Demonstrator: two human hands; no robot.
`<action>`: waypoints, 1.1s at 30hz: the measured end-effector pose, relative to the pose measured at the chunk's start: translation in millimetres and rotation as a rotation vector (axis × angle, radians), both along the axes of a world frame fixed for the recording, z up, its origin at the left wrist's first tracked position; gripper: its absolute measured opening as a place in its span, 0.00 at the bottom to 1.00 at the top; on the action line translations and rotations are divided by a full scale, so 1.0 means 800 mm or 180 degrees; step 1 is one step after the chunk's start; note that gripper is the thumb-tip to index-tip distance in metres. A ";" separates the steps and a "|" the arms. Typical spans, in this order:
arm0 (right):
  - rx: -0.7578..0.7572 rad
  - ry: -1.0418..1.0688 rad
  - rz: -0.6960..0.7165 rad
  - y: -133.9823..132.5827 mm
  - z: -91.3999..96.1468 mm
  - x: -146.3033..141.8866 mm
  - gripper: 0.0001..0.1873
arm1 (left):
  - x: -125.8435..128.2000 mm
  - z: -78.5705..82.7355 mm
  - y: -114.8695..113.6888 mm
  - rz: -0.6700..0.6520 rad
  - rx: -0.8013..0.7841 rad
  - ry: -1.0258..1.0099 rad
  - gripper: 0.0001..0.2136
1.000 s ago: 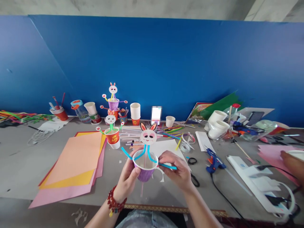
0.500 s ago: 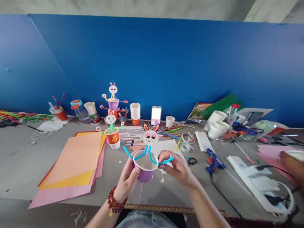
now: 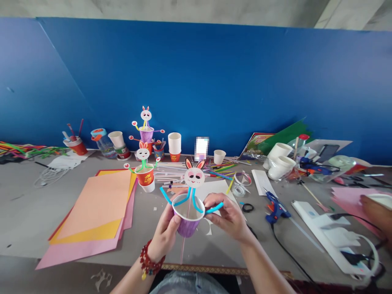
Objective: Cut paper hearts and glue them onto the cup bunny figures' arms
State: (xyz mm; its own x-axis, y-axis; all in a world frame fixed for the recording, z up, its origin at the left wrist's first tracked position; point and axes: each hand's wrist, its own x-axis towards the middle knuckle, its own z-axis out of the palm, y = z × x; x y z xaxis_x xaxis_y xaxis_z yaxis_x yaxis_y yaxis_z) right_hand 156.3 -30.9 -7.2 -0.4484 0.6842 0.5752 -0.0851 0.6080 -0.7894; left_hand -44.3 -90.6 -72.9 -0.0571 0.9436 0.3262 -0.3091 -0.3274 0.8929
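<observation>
I hold a purple paper cup (image 3: 186, 223) above the grey table (image 3: 27, 216). My left hand (image 3: 165, 234), with a red bead bracelet at the wrist, wraps its side. A paper rabbit face (image 3: 194, 176) stands on a straw rising from the cup, and two blue straw arms bend out over the rim. My right hand (image 3: 228, 216) pinches the right blue straw arm (image 3: 214, 208). The left blue arm (image 3: 165, 195) sticks out free. A thin straw hangs below the cup.
Orange, yellow and pink paper sheets (image 3: 94, 212) lie at left. Two finished rabbit cups (image 3: 144, 173) stand behind, with white cups, straws and tape. A blue glue gun (image 3: 275, 208) and its cord lie at right. Another person's hand (image 3: 376, 212) rests at the far right edge.
My right hand has moved in along the right blue straw and bent its end upward. The cup and rabbit face shifted slightly to the right.
</observation>
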 end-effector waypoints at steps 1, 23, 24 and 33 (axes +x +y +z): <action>0.0075 -0.0042 0.0008 0.002 0.004 0.002 0.09 | -0.001 0.002 0.000 -0.0032 0.0003 0.0001 0.23; 0.0600 -0.0741 0.0774 0.028 0.049 0.014 0.09 | -0.007 0.034 -0.007 -0.0118 0.0482 0.0417 0.27; 0.0557 -0.0563 0.0679 0.025 0.043 0.012 0.08 | -0.005 0.035 -0.006 -0.0076 0.0464 0.0381 0.27; -0.0333 0.0393 -0.0037 -0.002 -0.005 -0.011 0.06 | 0.001 0.030 -0.009 -0.0006 0.0443 0.0348 0.27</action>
